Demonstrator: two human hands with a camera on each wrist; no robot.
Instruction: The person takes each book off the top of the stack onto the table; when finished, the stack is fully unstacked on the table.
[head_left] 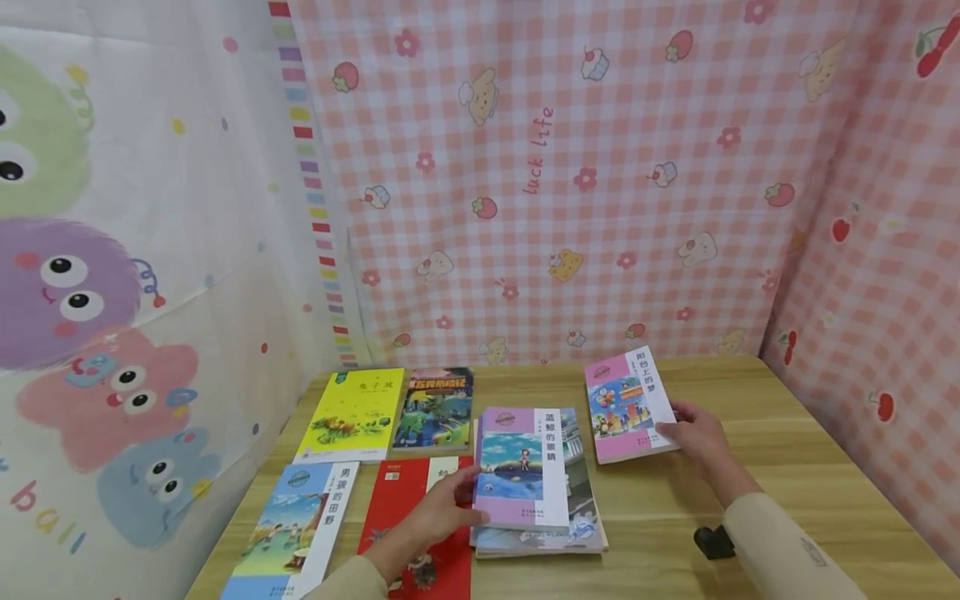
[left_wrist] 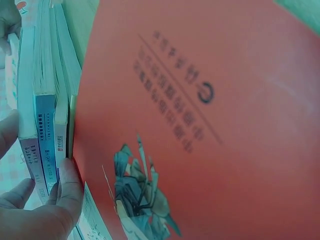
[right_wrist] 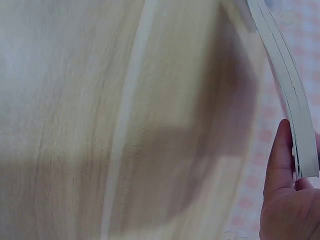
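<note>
My right hand (head_left: 705, 442) pinches the pink paperback 阳台上的梦 (head_left: 618, 404), out over the wood table (head_left: 795, 417), right of the book stack (head_left: 517, 458). I should pinch firmly and hold it level so it won't flop. My left hand (head_left: 444, 510) touches the stack's side; I can't tell if it grips, but a light touch should suit. The left wrist view shows the stack's spines (left_wrist: 45, 135) and the right wrist view shows page edges (right_wrist: 289, 92), which the head view hides.

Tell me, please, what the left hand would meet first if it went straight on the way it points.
The left hand would most likely push into the book stack it touches, though depth is unclear.
</note>
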